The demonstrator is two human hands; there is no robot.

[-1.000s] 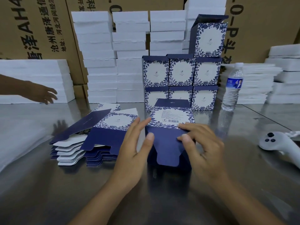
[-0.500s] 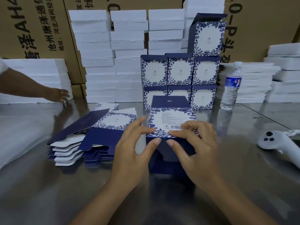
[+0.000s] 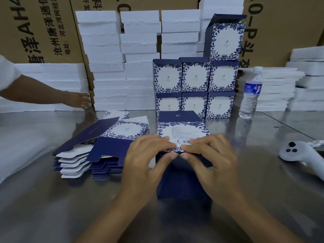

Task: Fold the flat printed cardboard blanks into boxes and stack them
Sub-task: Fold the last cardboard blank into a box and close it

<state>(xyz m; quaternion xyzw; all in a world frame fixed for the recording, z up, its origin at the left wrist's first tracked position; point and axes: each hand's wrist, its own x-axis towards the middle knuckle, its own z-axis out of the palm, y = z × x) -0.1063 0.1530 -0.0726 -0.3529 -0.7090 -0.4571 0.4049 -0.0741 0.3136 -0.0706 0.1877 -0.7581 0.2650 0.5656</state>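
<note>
Entry: both hands are working on one half-formed box (image 3: 175,181), which is standing on the table (image 3: 52,207) directly in front of me.

- My left hand (image 3: 149,160) is pinching the near edge of the printed top panel, with fingers on top beside the barcode and thumb pressing the dark blue face below. Its grip is narrow and holding the box.
- My right hand (image 3: 210,160) is mirroring this from the other side, also in a narrow grip on the box. The two thumb tips are almost meeting.
- The lid flap (image 3: 178,116) is pointing away from me off the panel's far edge.
- Just left of the box, flat blanks (image 3: 112,151) are lying in a fanned pile.
- Well apart to the right, a white controller (image 3: 301,155) is lying on the table.
- Farther back, finished boxes (image 3: 195,76) are standing two rows high, three across, with one more sitting on top at the right.
- A water bottle (image 3: 250,95) is standing just beside them.
- At far left, another person's hand (image 3: 78,100) is touching white foam slabs (image 3: 108,67).
- Brown cartons (image 3: 35,28) are standing behind everything.
</note>
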